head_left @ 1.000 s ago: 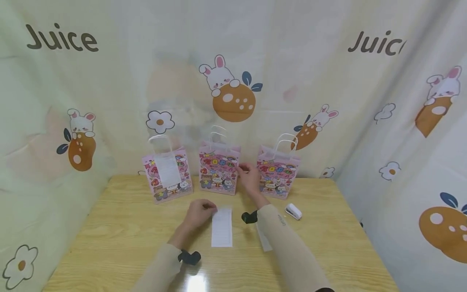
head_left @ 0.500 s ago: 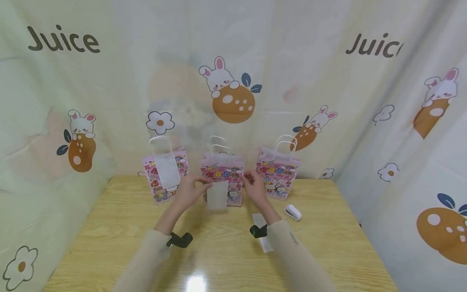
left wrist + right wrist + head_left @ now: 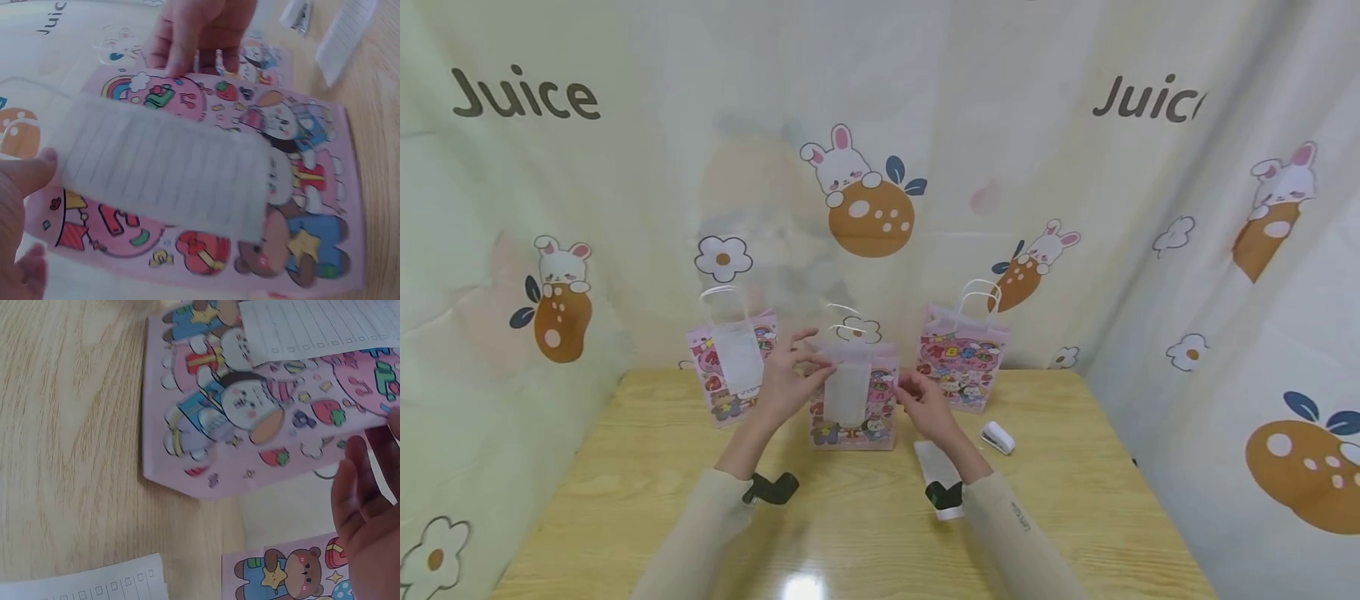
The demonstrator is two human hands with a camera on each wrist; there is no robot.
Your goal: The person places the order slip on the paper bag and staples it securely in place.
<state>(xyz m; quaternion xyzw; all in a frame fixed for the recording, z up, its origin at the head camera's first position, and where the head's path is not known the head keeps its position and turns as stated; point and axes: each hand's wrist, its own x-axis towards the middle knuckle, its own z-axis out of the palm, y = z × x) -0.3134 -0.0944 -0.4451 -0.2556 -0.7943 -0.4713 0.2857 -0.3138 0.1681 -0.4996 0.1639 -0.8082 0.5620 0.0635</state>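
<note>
- The left hand (image 3: pixel 786 379) pinches a lined paper slip (image 3: pixel 847 392) against the front of the middle pink gift bag (image 3: pixel 880 412), which stands near the table's far edge; a loosened pinch could let the slip slide off.
- The right hand (image 3: pixel 925 407) grips that bag's right side (fingers curled); a tug might topple it.
- The wooden table (image 3: pixel 625 500) also carries two more bags, a spare slip and a small stapler (image 3: pixel 997 436); cartoon-print curtains surround it.

My head camera looked forward and down over the whole counter (image 3: pixel 625 500). Each wrist camera sat close, facing the middle pink bag (image 3: pixel 868 408) (image 3: pixel 300 187) (image 3: pixel 250 412), which all three views shared.
</note>
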